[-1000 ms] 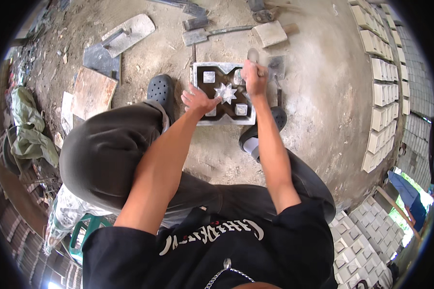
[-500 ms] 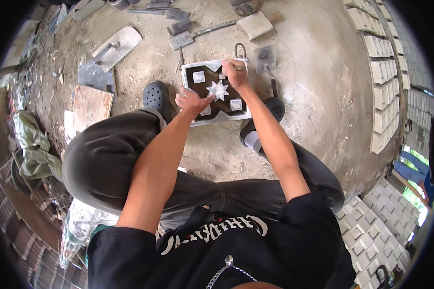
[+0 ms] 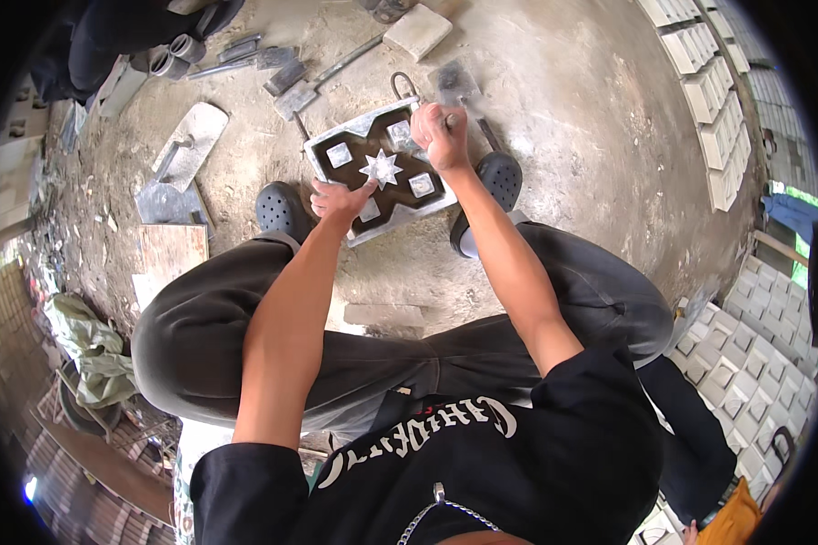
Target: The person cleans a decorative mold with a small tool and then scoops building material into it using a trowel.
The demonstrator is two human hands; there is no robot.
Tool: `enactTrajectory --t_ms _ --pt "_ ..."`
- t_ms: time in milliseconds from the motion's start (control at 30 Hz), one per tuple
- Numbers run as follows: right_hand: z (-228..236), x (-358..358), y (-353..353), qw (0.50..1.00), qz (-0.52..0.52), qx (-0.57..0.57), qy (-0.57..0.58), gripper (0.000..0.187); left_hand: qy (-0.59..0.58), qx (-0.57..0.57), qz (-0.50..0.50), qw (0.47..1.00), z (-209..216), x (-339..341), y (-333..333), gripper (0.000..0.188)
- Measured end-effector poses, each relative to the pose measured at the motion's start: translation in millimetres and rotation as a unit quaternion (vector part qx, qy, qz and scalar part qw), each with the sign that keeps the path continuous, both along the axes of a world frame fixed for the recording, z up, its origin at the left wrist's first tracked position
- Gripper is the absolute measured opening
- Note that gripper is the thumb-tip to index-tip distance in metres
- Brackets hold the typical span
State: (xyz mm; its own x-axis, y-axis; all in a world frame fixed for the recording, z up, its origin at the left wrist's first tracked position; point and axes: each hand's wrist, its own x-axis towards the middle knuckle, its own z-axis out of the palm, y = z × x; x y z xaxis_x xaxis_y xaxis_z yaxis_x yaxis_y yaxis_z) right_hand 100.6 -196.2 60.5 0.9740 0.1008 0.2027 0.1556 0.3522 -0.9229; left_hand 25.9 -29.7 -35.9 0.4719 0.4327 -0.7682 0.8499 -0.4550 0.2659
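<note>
Right hand (image 3: 441, 136): shifted outward from over the upper-right square since the earlier frame, now clenched at the mold's (image 3: 404, 216) upper-right corner; whether the fist holds anything, cannot tell.
Left hand (image 3: 341, 198): spread across the mold's lower-left side, thumb by the star (image 3: 382, 168); how firmly it grips, cannot tell.
Mold: upper centre of the frame, slanting more in the picture than before, four squares (image 3: 340, 155) around the star.
Loop (image 3: 404, 84): beyond the mold's top edge, left of the fist.
Clogs (image 3: 283, 209): dark, one on either side of the mold.
Float (image 3: 194, 143): upper left of the frame, on the floor, above a board (image 3: 173, 251).
Blocks (image 3: 725, 136): pale, in rows, upper right.
</note>
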Motion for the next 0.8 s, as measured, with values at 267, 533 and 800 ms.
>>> enactTrajectory --t_ms 267,533,800 --pt "-19 -2 11 0.976 -0.005 -0.202 0.077 0.043 0.000 0.002 -0.008 1.000 3 0 0 0.138" --pt "-23 -5 -5 0.980 -0.006 -0.199 -0.016 0.035 0.002 -0.001 -0.015 1.000 1 0 -1 0.138" --pt "-36 -15 -2 0.979 -0.038 -0.196 -0.047 0.035 0.005 -0.002 -0.015 1.000 4 1 2 0.137"
